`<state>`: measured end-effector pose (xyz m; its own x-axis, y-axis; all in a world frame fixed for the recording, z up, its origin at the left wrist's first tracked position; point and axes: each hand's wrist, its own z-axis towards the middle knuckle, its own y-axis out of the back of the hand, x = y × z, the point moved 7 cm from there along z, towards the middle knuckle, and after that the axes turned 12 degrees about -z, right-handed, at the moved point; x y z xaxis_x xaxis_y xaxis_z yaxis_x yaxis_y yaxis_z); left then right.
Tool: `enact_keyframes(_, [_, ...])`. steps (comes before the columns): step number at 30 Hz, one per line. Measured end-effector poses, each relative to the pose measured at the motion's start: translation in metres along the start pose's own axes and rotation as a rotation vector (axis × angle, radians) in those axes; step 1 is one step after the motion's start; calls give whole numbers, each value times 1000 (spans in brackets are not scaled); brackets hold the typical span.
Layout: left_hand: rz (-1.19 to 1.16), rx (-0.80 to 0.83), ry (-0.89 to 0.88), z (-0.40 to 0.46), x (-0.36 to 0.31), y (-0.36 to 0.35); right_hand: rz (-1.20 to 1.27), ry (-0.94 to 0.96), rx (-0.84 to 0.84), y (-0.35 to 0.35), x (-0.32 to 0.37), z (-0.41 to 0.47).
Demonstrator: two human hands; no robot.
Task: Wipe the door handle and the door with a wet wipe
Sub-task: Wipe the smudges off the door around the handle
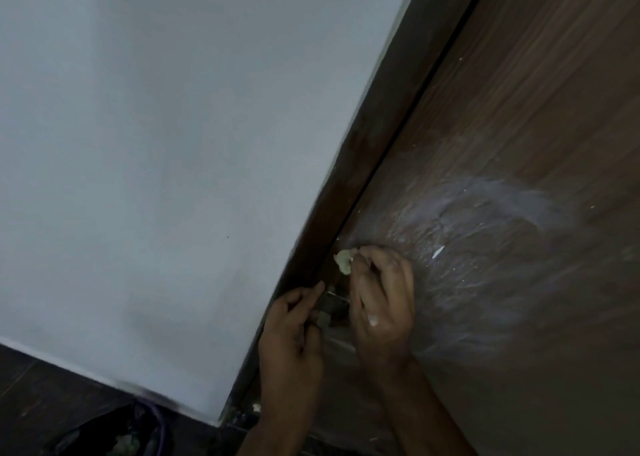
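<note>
I note my right hand [381, 300] pinching the balled wipe [343, 261] against the door [502, 144] above the handle [329, 312], gripped by my left hand [294, 331]; so small a wad risks slipping or smearing residue.

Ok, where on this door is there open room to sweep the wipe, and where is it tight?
Open: the door above and right of the right hand. Tight: around the handle, between both hands, with the left hand at the frame and the wipe just above.
</note>
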<state>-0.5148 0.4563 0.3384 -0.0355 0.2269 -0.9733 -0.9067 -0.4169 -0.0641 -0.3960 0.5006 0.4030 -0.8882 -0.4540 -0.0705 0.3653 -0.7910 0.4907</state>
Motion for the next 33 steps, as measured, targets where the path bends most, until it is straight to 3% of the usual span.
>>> enact_keyframes(2, [-16, -4, -51, 2, -9, -1, 0, -14, -16, 0, 2, 7])
enact_keyframes(7, [-45, 34, -13, 9, -12, -7, -11, 31, 171, -14, 13, -28])
enact_keyframes(10, [-80, 44, 47, 7, -4, -9, 100, -149, 202, -16, 9, -41])
enact_keyframes(14, [-95, 9, 44, 9, -4, -6, 100, -87, 306, -20, 18, -46])
enact_keyframes(17, [-120, -57, -49, 9, -17, 2, 5, 21, 134, -7, 13, -14])
enact_keyframes(21, [-170, -81, -137, 4, -33, 1, -36, -46, -119, 13, 6, 30])
enact_keyframes(28, [-65, -29, -235, -2, -51, -9, -33, -10, 61, 6, 17, 8])
enact_keyframes(33, [-34, 15, -226, 9, -54, -8, -35, -122, -211, 38, -5, 57])
